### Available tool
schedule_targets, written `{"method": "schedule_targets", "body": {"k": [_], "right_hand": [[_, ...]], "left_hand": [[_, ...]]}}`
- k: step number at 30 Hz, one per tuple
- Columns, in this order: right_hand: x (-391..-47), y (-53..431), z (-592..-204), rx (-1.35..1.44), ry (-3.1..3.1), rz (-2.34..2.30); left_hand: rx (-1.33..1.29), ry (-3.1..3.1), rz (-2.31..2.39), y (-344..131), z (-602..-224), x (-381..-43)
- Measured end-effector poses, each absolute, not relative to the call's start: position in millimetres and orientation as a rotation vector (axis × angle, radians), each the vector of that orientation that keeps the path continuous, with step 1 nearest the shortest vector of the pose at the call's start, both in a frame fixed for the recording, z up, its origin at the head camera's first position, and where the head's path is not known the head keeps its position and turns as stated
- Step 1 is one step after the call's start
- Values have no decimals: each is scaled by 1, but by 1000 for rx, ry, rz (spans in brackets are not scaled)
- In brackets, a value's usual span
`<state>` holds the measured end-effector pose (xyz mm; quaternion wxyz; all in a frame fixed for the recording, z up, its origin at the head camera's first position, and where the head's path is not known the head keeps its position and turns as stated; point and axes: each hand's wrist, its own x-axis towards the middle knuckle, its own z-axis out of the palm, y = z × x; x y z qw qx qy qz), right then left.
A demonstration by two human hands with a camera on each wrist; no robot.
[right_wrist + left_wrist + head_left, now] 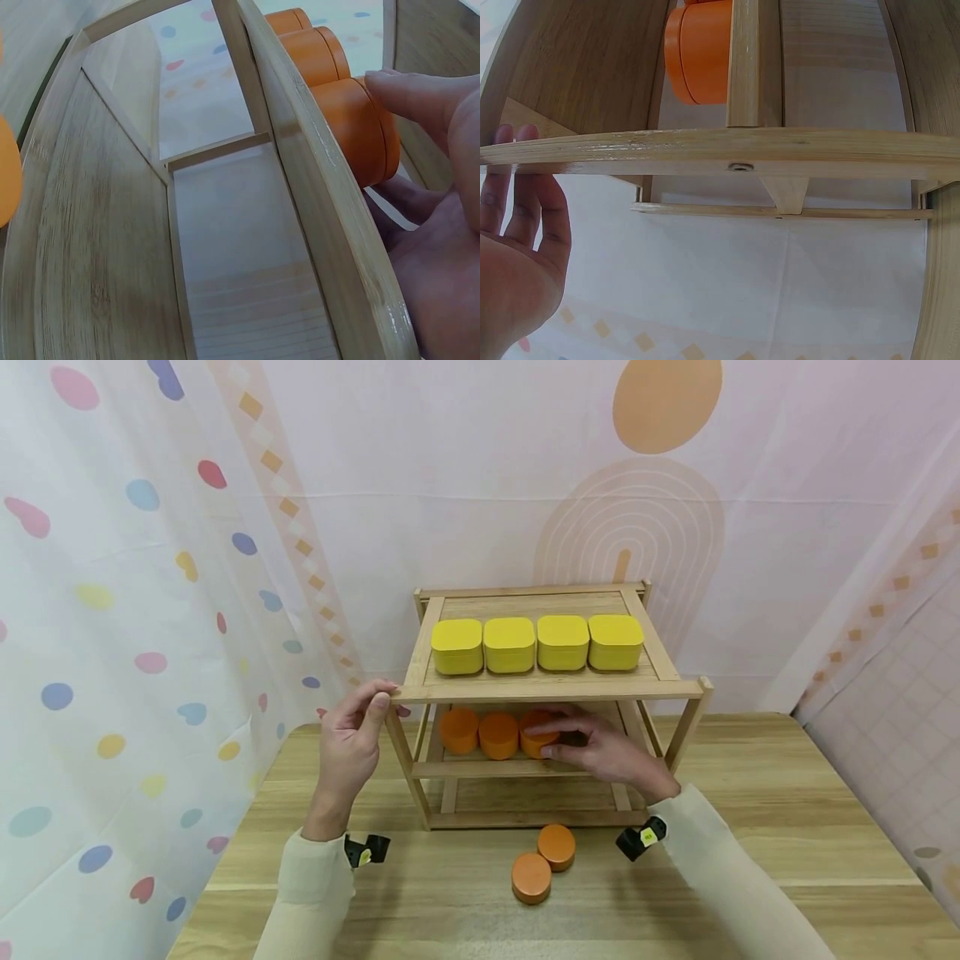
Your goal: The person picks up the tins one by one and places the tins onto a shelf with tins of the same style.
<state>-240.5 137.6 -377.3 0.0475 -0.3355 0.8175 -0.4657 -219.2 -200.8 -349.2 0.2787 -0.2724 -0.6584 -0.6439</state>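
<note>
A wooden shelf rack [540, 692] with three levels stands on the table. My left hand [354, 727] grips the front left corner of its top level, with the fingers [553, 225] wrapped over the wood in the left wrist view. Three round orange tins [459, 731] sit in a row on the middle level. Reaching in over that level's front rail, my right hand [600, 747] holds the rightmost orange tin [352, 131] between thumb and fingers. The right wrist view has the thumb [416, 97] against the tin's lid edge, while the fingers pass behind it.
Several yellow rounded-square tins [510, 645] line the top level. Two more orange tins [532, 878] rest on the wooden table [450, 910] before the rack. A patterned curtain [450, 485] hangs close behind, and another side of it [112, 693] runs along the left.
</note>
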Motion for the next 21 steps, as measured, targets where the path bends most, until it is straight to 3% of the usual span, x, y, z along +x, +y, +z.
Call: {"method": "schedule_targets", "body": {"k": [21], "right_hand": [[-225, 147, -369, -1018, 2606, -1384]], "left_hand": [[-738, -1764, -1726, -201, -349, -219]]}}
